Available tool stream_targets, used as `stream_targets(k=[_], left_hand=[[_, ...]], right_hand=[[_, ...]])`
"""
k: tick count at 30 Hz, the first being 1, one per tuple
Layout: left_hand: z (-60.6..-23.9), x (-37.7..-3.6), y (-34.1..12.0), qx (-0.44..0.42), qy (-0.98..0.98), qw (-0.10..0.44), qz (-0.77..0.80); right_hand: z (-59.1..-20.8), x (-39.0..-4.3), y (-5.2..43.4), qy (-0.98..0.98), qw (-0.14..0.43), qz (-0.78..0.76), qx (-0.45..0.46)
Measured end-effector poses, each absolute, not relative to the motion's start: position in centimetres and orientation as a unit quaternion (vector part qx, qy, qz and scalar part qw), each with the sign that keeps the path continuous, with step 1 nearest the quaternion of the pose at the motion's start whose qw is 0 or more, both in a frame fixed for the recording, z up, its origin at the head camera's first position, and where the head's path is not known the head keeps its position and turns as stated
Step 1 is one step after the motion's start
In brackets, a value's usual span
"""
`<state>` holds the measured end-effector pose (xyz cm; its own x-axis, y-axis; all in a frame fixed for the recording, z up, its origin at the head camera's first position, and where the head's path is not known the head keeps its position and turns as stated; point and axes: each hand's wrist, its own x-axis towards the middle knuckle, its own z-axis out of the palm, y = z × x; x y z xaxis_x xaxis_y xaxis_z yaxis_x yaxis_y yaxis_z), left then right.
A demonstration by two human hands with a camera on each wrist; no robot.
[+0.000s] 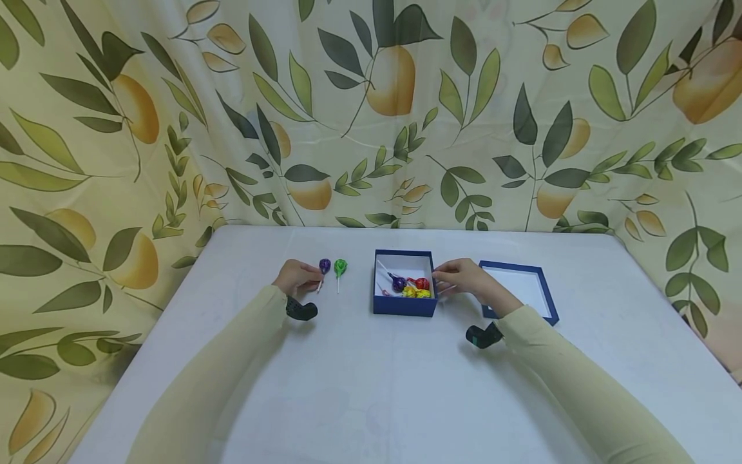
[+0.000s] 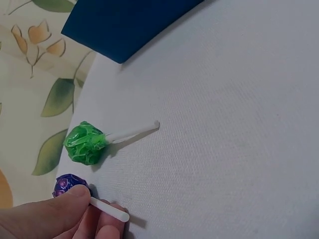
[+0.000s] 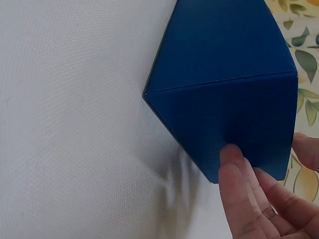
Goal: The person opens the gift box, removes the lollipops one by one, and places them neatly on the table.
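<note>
At the left of the head view, my left hand (image 1: 297,277) pinches a purple-wrapped lollipop (image 2: 71,184) by its white stick, thumb just below the candy head. Beside it on the white cloth lies a green-wrapped lollipop (image 1: 340,266), its stick pointing toward me. A blue box (image 1: 404,307) with a white inside stands open near the middle. Inside are a purple lollipop (image 1: 399,283), red candy (image 1: 422,283) and yellow candy (image 1: 416,292). My right hand (image 1: 466,278) holds the box's right wall, with fingers (image 3: 233,164) against the outside and one digit at the rim.
The blue-edged box lid (image 1: 547,293) lies inside up to the right of the box, partly behind my right forearm. White cloth (image 1: 359,386) covers the table. A leaf-and-fruit patterned curtain (image 1: 394,161) hangs along the back and left sides.
</note>
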<state>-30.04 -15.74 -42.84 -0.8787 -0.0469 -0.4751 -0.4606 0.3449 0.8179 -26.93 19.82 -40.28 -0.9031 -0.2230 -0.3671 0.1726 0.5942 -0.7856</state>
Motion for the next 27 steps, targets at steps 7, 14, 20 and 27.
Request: stream_targets(k=[7, 14, 20, 27], left_hand=[[-43.21, -30.15, -16.09, -0.148, 0.808, 0.187, 0.538], [-43.17, -30.15, -16.44, -0.137, 0.807, 0.196, 0.54], [-42.8, -29.95, -16.5, -0.143, 0.804, 0.204, 0.54], [-42.61, -29.81, -16.33, -0.149, 0.811, 0.209, 0.525]], right_hand=[[-40.33, -26.91, 19.82, 0.866, 0.218, -0.45, -0.014], [-40.5, -26.98, 19.94, 0.867, 0.218, -0.449, -0.016], [-40.54, -26.96, 19.95, 0.868, 0.217, -0.447, -0.019], [-40.33, -27.03, 19.8, 0.865, 0.219, -0.45, -0.012]])
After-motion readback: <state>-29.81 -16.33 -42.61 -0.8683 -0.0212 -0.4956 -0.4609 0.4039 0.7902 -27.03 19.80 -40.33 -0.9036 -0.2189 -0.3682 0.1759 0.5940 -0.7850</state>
